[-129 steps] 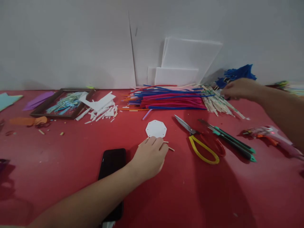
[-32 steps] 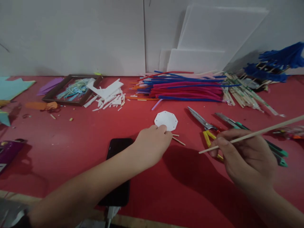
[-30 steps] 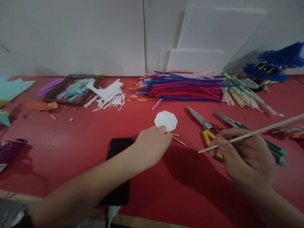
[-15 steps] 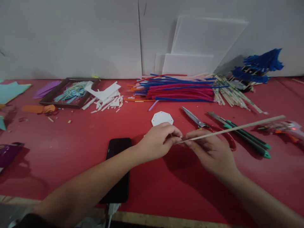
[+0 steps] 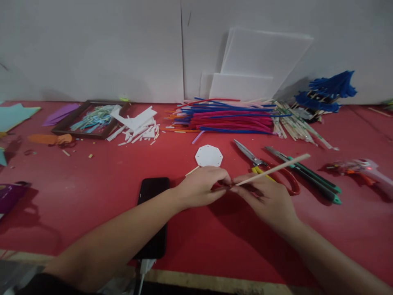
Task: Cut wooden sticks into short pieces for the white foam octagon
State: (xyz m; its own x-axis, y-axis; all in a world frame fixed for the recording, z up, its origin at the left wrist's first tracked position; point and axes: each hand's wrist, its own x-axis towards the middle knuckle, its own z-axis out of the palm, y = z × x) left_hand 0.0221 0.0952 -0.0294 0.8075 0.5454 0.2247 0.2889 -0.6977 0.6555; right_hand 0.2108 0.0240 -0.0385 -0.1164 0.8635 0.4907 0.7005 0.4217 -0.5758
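Note:
Between my hands is a thin pale wooden stick [image 5: 276, 167], slanting up to the right. My right hand [image 5: 270, 200] pinches it near its lower end, with the long part passing over the fingers. My left hand [image 5: 202, 186] is closed with thumb and fingertips meeting at that same lower end, whose tip is hidden by the fingers. Just beyond my left hand lies a white octagonal card [image 5: 209, 155] with small holes along its rim. A short pale strip [image 5: 192, 171] shows partly behind my left hand.
Scissors [image 5: 250, 151], a green-and-black cutter [image 5: 313, 180] and a glue gun [image 5: 362, 167] lie to the right. A phone [image 5: 150, 241] is under my left forearm. Behind are pipe cleaners [image 5: 233, 119], wrapped sticks [image 5: 301, 123], white scraps [image 5: 141, 123] and a brown frame [image 5: 89, 134].
The visible length of the stick on the right is much shorter now, and its far end has come closer to my hands. My right hand has shifted slightly left.

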